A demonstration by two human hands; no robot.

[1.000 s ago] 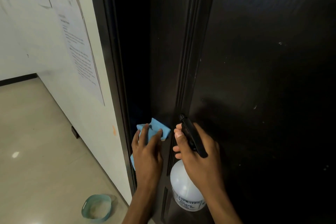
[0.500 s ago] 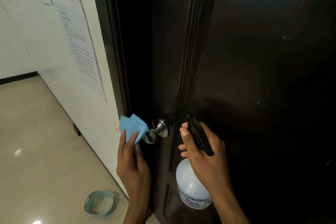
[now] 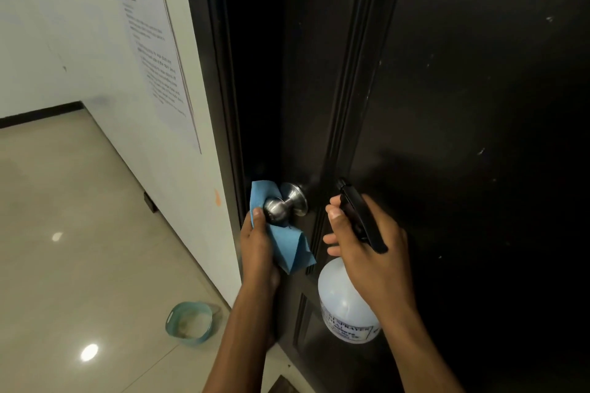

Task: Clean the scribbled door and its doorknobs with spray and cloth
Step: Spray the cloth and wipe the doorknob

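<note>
A dark door (image 3: 463,99) fills the right of the view, with small pale marks on its panel. Its silver doorknob (image 3: 281,206) juts out at the door's left edge. My left hand (image 3: 260,244) holds a blue cloth (image 3: 287,244) cupped under and behind the knob, thumb on the cloth beside it. My right hand (image 3: 367,246) grips the black trigger head of a white spray bottle (image 3: 343,303), held close to the door just right of the knob, nozzle pointing up towards the door.
A white wall (image 3: 79,41) with taped paper notices (image 3: 153,51) runs along the left. The dark door frame (image 3: 207,73) stands between wall and door. A small teal basket (image 3: 190,322) sits on the glossy tiled floor (image 3: 64,233) near the frame's foot.
My left hand lifted the cloth off the knob, swung it out to the left, then brought it back under the knob, which now shows. The right hand with the bottle barely moved.
</note>
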